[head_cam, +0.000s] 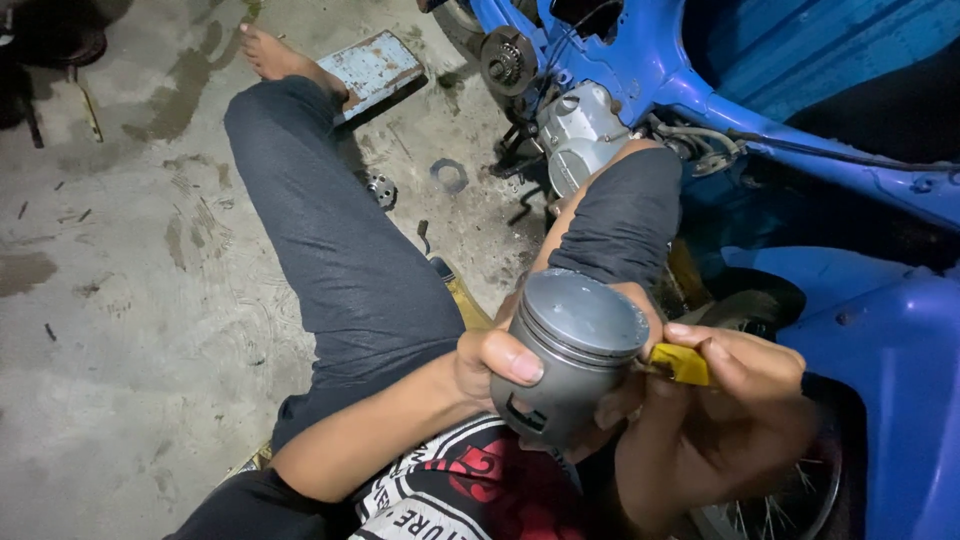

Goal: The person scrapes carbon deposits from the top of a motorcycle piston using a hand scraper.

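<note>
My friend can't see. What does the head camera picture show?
A person sitting on a concrete floor holds a grey metal piston in the left hand, while the right hand presses a small yellow tool against its top edge. A blue motorbike with its engine exposed stands beside their legs.

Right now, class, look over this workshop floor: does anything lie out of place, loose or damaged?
Yes. A ring-shaped part and a small metal part lie loose on the stained concrete floor, apart from the blue motorbike. The left hand holds the grey piston; the right hand pinches a yellow piece against its rim.
</note>
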